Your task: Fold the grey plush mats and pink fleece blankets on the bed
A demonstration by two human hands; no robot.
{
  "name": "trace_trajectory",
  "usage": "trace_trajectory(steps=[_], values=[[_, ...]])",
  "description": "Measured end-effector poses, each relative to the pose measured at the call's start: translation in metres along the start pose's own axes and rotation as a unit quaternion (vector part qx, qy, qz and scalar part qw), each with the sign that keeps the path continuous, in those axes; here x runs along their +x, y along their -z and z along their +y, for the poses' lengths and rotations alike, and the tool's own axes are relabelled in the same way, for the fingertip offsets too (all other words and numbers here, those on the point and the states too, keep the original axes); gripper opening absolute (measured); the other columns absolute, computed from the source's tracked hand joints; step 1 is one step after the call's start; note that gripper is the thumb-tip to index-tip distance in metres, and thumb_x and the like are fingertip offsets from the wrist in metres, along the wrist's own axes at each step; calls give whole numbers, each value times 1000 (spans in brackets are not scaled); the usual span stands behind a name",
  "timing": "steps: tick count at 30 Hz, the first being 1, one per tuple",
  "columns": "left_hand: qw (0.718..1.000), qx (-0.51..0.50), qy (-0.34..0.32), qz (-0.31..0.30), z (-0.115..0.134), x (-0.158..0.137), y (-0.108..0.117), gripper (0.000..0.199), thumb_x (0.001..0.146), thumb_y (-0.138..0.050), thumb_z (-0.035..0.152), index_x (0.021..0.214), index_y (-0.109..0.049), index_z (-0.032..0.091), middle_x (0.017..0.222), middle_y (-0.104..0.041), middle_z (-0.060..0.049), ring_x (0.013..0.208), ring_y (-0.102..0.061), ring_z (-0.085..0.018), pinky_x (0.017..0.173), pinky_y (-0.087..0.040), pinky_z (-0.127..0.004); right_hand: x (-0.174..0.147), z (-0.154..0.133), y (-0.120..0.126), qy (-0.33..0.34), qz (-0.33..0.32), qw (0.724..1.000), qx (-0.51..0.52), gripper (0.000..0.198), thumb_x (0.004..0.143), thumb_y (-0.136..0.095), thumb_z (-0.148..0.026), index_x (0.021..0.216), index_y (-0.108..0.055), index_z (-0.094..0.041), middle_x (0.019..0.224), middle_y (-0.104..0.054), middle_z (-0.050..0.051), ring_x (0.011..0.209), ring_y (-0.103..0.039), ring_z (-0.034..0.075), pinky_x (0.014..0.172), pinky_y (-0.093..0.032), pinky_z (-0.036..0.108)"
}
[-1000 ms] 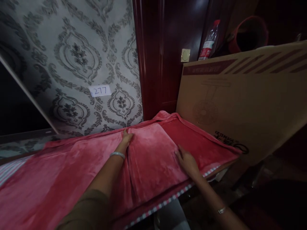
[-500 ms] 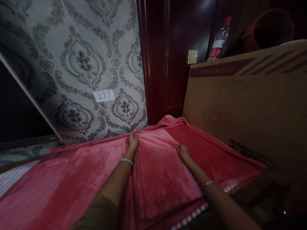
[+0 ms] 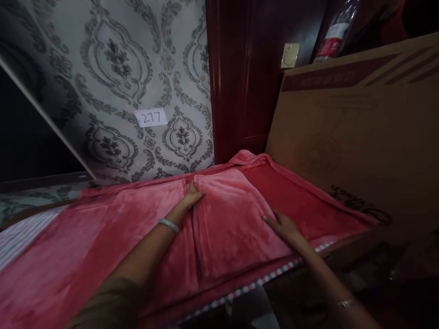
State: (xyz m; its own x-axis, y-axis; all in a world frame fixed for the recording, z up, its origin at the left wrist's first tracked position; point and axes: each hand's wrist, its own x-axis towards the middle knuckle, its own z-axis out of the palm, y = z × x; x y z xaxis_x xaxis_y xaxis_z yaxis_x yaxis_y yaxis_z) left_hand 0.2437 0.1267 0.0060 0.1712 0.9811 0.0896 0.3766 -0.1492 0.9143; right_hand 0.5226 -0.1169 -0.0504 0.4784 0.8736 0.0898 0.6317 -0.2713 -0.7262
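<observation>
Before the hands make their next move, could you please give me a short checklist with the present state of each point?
1. Left hand at the folded red panel's far left corner: ok.
2. Right hand at the panel's right edge: ok.
3. Both hands gripping firmly: cannot tell; some fingers are hidden.
4. Panel closed up against the red cloth to its left: not ok; a dark gap shows between them.
5. Cloth clear of the cardboard box: cannot tell; they overlap in this view.
6. Bottle by the box standing securely: cannot tell; its top is cut off.
</observation>
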Motion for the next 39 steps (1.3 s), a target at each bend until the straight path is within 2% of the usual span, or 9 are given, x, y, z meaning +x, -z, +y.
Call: trace_trajectory(steps=[9, 12, 15, 18, 21, 28, 33, 36, 39], values=[[999, -24, 2, -25, 7, -51, 7, 90, 63, -70, 2, 147, -44, 18, 150, -54, -13, 139, -50, -27, 118, -38, -39, -26, -13, 14, 29, 60, 995, -70, 49, 87, -56, -40, 123, -67, -10, 114, -71, 20, 108, -67, 36, 92, -54, 47], [999, -27, 12, -28, 8, -53, 9, 86, 66, -71, 8, 148, -44, 19, 141, -62, -13, 129, -58, -29, 112, -46, -42, -60, -38, -1, 200, 104, 970, -89, 51, 91, -55, -43, 130, -64, -11, 126, -65, 21, 119, -60, 35, 103, -48, 52], [999, -18, 8, -26, 9, -50, 7, 86, 68, -72, 11, 148, -42, 17, 147, -56, -13, 135, -53, -29, 114, -43, -40, -99, -73, -31, 355, 6, 932, -76, 60, 91, -62, -46, 143, -56, -18, 147, -52, 17, 138, -45, 32, 114, -38, 54], [1000, 14, -6, -14, 12, -48, 1, 89, 61, -71, 4, 146, -45, 15, 157, -45, -15, 151, -32, -29, 124, -28, -39, -121, -103, -62, 369, -100, 918, -109, 74, 88, -69, -44, 154, -44, -22, 161, -36, 14, 148, -30, 33, 121, -27, 57], [998, 53, -14, -2, 13, -51, -2, 88, 58, -67, -2, 142, -50, 16, 160, -39, -15, 155, -19, -30, 127, -20, -41, -126, -114, -79, 354, -138, 918, -113, 54, 97, -56, -33, 150, -48, -34, 157, -43, 3, 150, -27, 28, 123, -21, 58], [992, 123, -16, 10, 26, -59, 8, 65, 64, -69, 4, 127, -61, 16, 141, -58, -17, 139, -47, -34, 115, -41, -44, -136, -106, -69, 354, -170, 915, -92, 48, 99, -52, -43, 146, -51, -41, 153, -47, -3, 147, -36, 27, 122, -27, 57], [961, 238, -136, 25, 60, -70, -10, 60, 76, -62, 9, 135, -59, 18, 162, -35, -15, 151, -30, -35, 124, -26, -48, -85, -108, -30, 288, -131, 949, 13, 50, 104, -29, -37, 127, -72, -27, 124, -72, 3, 117, -66, 23, 102, -53, 34], [911, 363, -197, -9, 72, -74, -33, 60, 87, -51, 17, 148, -48, 14, 165, -30, -16, 155, -22, -31, 126, -20, -50, -16, -117, -16, 238, -10, 969, -69, 53, 102, -28, -31, 139, -61, -13, 142, -59, 11, 134, -54, 25, 115, -41, 39], [885, 428, -182, -6, 65, -70, -47, 64, 93, -48, 31, 153, -42, 12, 166, -27, -19, 156, -13, -34, 126, -13, -55, 53, -134, -20, 202, -13, 961, -190, 56, 102, -29, -26, 153, -42, -7, 157, -40, 14, 148, -34, 22, 123, -27, 40]])
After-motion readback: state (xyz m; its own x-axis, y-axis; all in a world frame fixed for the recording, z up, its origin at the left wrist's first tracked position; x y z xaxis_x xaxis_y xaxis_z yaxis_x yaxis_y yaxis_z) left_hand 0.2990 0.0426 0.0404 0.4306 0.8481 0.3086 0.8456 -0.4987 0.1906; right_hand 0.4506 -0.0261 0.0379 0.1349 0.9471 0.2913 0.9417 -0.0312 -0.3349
